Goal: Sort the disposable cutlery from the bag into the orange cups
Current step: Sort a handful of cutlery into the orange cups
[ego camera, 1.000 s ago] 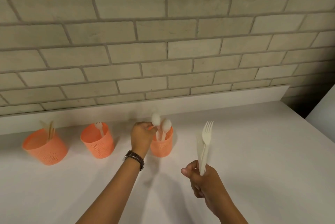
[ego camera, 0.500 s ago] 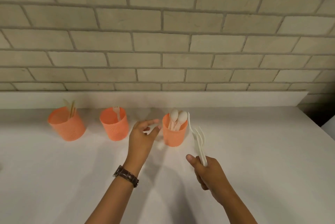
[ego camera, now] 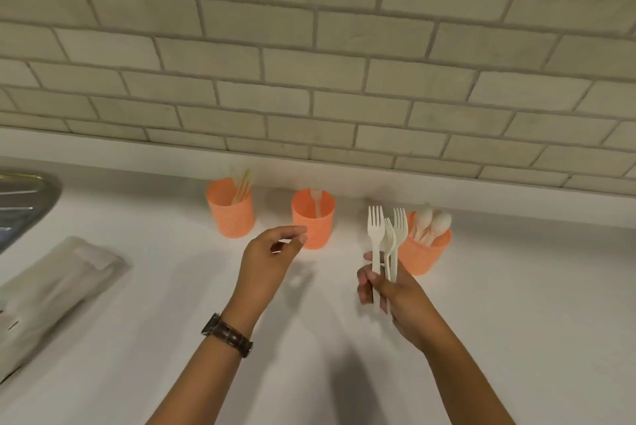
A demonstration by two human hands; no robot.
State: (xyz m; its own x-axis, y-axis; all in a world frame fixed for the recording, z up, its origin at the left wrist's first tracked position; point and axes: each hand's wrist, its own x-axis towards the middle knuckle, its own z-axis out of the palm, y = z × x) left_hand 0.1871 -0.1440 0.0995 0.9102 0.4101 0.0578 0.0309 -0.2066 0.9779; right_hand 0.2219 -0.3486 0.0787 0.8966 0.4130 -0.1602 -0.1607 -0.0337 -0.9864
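Three white forks (ego camera: 385,235) stand upright in the right hand (ego camera: 389,287), its fingers curled round their handles, just in front of the orange cup (ego camera: 425,252) of spoons (ego camera: 432,221). The left hand (ego camera: 268,259) hovers empty with its fingers loosely bent, near the middle cup (ego camera: 314,223). The bag (ego camera: 51,287) lies on the surface (ego camera: 516,287) at far left.

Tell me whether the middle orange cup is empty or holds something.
Not empty: the middle cup stands upright with one white fork inside, tines up.
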